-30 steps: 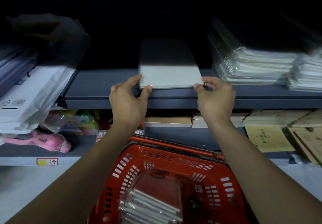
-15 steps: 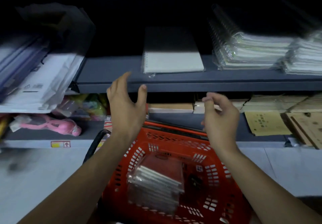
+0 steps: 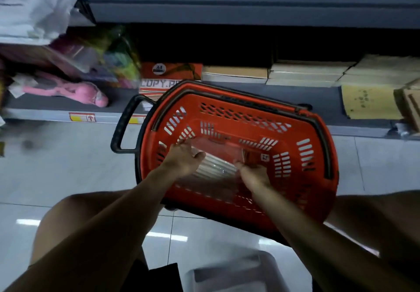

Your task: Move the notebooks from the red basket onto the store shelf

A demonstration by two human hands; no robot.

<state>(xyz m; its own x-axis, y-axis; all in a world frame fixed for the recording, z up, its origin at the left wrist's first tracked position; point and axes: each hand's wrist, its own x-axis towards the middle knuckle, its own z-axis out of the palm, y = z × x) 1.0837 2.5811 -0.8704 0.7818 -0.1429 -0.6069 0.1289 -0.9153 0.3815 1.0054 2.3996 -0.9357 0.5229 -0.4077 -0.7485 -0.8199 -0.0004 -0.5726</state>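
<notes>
Notebooks blurred, hands partly covering

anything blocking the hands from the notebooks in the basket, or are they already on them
Nothing visible stands between them. Both the left hand and the right hand are inside the red basket, at either side of the plastic-wrapped pack of notebooks. Motion blur hides whether the fingers have closed on it.

A stationery shop: grey shelves with price tags, copy paper, stacked envelopes, red shopping basket.
</notes>
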